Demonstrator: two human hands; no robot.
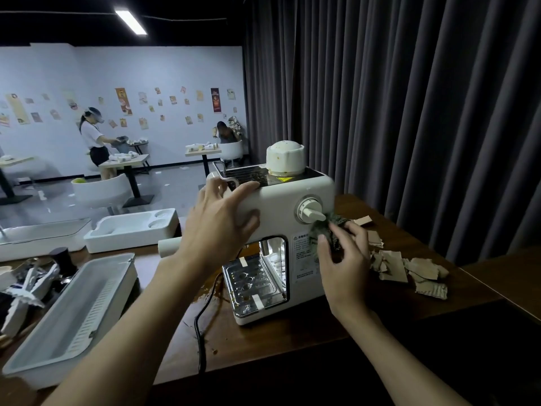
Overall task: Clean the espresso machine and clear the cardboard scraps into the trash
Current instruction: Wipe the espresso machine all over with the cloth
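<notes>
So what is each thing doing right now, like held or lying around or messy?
espresso machine: upright on the table.
left hand: flat fingers press on the machine's top edge.
right hand: pinches the cloth against the machine's side.
cloth: scrunched, just under the knob.
cardboard scraps: loose in a heap on the table, right of the machine.
drip tray: in place, tape strips on it.
white tub: open.

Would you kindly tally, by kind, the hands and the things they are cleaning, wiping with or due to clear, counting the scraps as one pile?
Hands: 2 (left hand, right hand)
Espresso machine: 1
Cloth: 1
Pile of cardboard scraps: 1
Total: 5
</notes>
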